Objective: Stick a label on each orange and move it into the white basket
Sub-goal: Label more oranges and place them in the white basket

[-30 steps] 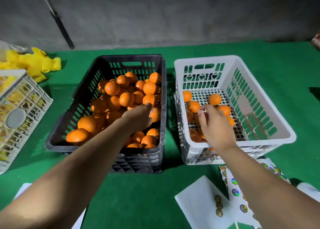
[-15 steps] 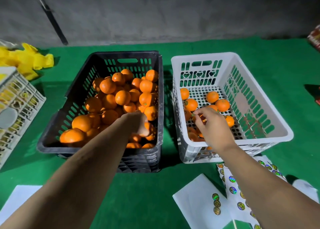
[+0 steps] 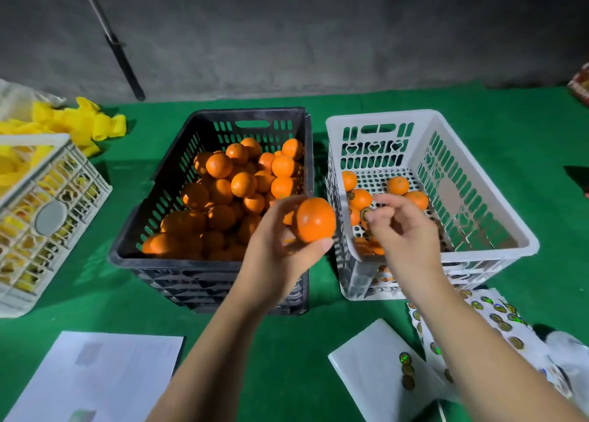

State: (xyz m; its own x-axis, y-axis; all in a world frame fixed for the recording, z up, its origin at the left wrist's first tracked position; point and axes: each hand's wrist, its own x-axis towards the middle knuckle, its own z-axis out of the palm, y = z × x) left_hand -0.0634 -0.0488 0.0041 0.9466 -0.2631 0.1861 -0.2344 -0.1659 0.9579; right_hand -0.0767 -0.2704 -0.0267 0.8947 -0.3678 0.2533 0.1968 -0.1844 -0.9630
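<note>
The scene is dim overall, with light falling from above onto the green table cover [image 3: 366, 109], which glows saturated around the black crate [image 3: 159, 262]. Behind the crate the wall sinks into murky grey; soft shadows pool at the crate's left foot. Edges bow from wide-angle distortion, and the near corners look soft.

Green cloth [image 3: 510, 134] covering the work surface. Pale lattice crate [image 3: 47, 217] at far left, holding yellow material. Crumpled yellow netting [image 3: 86, 123] behind it. White paper sheet [image 3: 105, 377], near left. Dark rod [image 3: 111, 39] leaning against the grey wall [image 3: 318, 29].
</note>
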